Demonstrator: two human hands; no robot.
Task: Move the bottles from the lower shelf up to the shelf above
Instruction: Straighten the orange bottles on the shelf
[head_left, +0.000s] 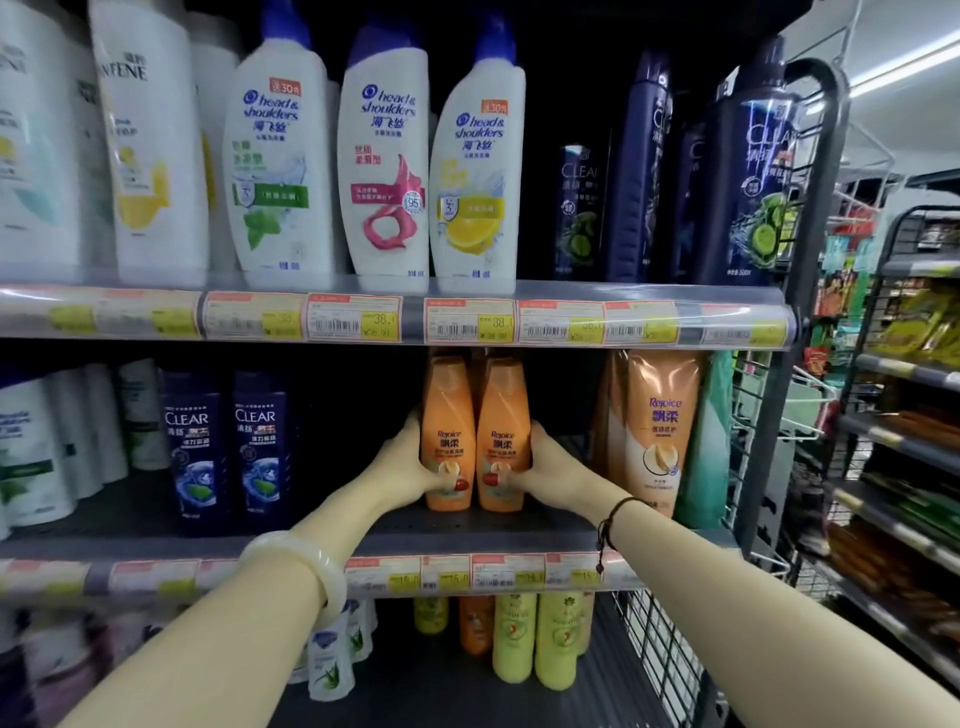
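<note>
Two small orange Rejoice bottles stand side by side on the middle shelf (550, 522). My left hand (410, 467) clasps the left orange bottle (448, 415) from its left side, thumb across the front. My right hand (545, 467) clasps the right orange bottle (503, 415) from its right side, thumb on the label. More orange bottles stand behind these two, mostly hidden. The shelf above (561, 291) carries white Head & Shoulders bottles (384, 171), with a dark gap to their right, beside the navy Clear bottles (748, 171).
Two blue Clear bottles (228, 441) stand left of my hands, a tall peach Rejoice bottle (660, 426) to the right. Price-label strips run along each shelf edge. Yellow and orange bottles (535, 639) fill the shelf below. A wire rack with packets (904, 364) stands at far right.
</note>
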